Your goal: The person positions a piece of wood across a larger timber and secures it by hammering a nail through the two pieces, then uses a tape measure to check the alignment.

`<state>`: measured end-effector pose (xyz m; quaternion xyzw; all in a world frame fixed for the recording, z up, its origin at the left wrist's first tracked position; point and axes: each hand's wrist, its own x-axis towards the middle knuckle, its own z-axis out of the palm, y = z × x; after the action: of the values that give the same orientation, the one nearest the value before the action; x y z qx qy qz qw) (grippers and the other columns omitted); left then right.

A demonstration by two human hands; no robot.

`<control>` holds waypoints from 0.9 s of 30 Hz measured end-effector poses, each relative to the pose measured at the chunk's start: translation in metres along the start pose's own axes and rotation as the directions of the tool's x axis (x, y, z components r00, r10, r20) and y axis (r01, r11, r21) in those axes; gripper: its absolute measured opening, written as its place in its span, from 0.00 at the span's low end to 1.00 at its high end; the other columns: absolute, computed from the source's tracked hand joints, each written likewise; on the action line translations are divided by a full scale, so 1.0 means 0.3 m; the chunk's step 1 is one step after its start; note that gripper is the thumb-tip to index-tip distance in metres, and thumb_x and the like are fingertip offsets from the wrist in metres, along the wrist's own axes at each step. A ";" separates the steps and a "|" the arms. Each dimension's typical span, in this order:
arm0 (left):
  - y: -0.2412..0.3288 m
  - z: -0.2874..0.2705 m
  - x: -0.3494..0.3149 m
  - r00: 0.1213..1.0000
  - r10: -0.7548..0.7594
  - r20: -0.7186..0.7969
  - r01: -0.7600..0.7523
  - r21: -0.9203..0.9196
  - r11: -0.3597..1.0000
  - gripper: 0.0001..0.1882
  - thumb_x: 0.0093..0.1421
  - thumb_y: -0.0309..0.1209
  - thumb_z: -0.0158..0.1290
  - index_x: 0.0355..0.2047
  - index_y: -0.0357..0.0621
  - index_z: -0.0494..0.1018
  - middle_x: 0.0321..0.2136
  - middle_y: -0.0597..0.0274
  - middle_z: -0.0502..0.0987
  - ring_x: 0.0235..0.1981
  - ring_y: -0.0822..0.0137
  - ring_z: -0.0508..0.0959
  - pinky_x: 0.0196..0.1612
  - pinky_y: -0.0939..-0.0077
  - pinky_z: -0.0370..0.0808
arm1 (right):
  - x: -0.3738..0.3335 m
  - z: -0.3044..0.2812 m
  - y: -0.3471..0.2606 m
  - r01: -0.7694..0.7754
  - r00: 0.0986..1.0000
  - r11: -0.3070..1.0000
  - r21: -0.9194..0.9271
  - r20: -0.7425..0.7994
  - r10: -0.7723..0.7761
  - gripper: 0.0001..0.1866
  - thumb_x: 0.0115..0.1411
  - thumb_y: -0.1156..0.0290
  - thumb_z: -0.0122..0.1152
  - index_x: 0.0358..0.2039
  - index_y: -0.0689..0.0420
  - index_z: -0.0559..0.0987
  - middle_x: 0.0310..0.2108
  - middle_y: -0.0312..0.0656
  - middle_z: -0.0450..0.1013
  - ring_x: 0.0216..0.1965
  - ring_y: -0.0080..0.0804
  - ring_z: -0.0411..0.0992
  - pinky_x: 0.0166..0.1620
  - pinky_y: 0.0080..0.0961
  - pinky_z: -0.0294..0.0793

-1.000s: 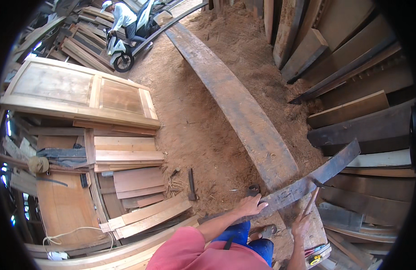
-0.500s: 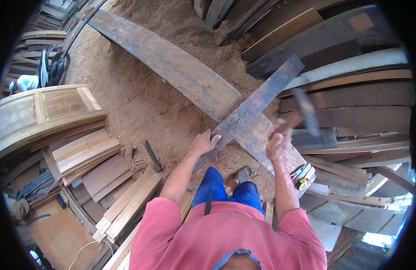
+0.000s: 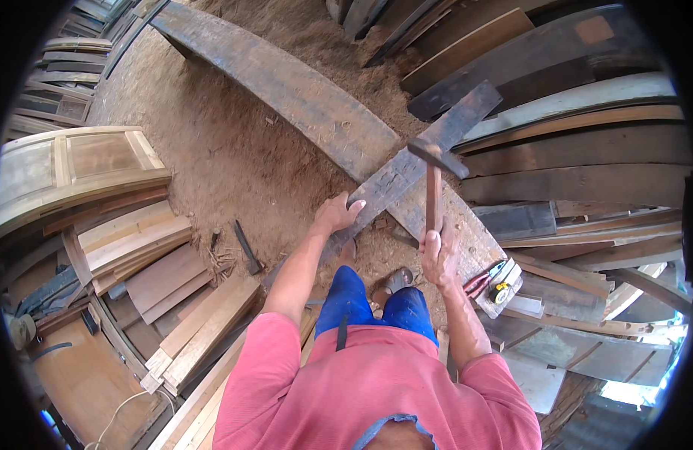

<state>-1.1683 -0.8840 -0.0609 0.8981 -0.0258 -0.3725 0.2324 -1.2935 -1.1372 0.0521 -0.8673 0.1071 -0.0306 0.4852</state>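
A dark, worn plank (image 3: 466, 112) lies slantwise across a long, thick bench board (image 3: 286, 86). My left hand (image 3: 336, 214) is closed around the plank's near part, thumb on its upper face. In my right hand (image 3: 441, 255) is a hammer (image 3: 434, 196), gripped by its wooden handle. The dark hammer head hangs over the plank, just beyond the crossing with the bench; whether it touches the wood I cannot tell. Small marks show on the plank's face between my two hands.
Pliers (image 3: 481, 280) with red handles and a yellow tape measure (image 3: 500, 292) rest at the bench's near end. A dark long-handled tool (image 3: 246, 246) lies on the sawdust-covered floor. Stacked boards (image 3: 586, 169) line the right side; a panelled wooden door (image 3: 106, 161) and cut timber (image 3: 211, 330) are at left.
My right hand has swung the hammer leftward, from beside the bench to over the plank. My left hand still holds the plank. A pale and dark shape at far left is no longer visible.
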 end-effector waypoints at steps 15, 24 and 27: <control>0.007 0.018 -0.007 0.997 -0.010 -0.076 0.010 -0.003 1.000 0.42 0.65 0.67 0.44 0.61 0.41 0.70 0.56 0.39 0.76 0.60 0.40 0.74 0.62 0.48 0.70 | 0.031 -0.023 -0.148 0.270 0.963 0.962 0.030 -0.031 -0.269 0.25 0.73 0.52 0.46 0.51 0.66 0.71 0.23 0.46 0.71 0.22 0.41 0.69 0.27 0.34 0.72; 0.019 -0.011 -0.034 1.000 -0.006 -0.006 0.006 -0.038 0.999 0.38 0.67 0.61 0.45 0.57 0.36 0.71 0.57 0.35 0.74 0.60 0.40 0.73 0.63 0.50 0.69 | 0.046 -0.031 -0.126 -0.145 0.954 0.945 -0.293 0.212 0.212 0.28 0.70 0.54 0.52 0.54 0.70 0.69 0.36 0.69 0.76 0.41 0.74 0.74 0.47 0.59 0.72; 0.035 -0.001 -0.017 0.999 0.017 -0.028 -0.019 -0.038 0.999 0.39 0.67 0.61 0.45 0.59 0.35 0.70 0.58 0.36 0.74 0.61 0.40 0.72 0.64 0.51 0.68 | 0.016 0.023 0.021 0.028 1.000 0.985 -0.169 0.017 -0.025 0.32 0.71 0.52 0.51 0.61 0.70 0.66 0.43 0.67 0.75 0.42 0.71 0.73 0.46 0.56 0.73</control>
<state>-1.1705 -0.8921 -0.0526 0.8983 -0.0236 -0.3584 0.2530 -1.2887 -1.1358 0.0428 -0.9068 0.0943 -0.0217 0.4103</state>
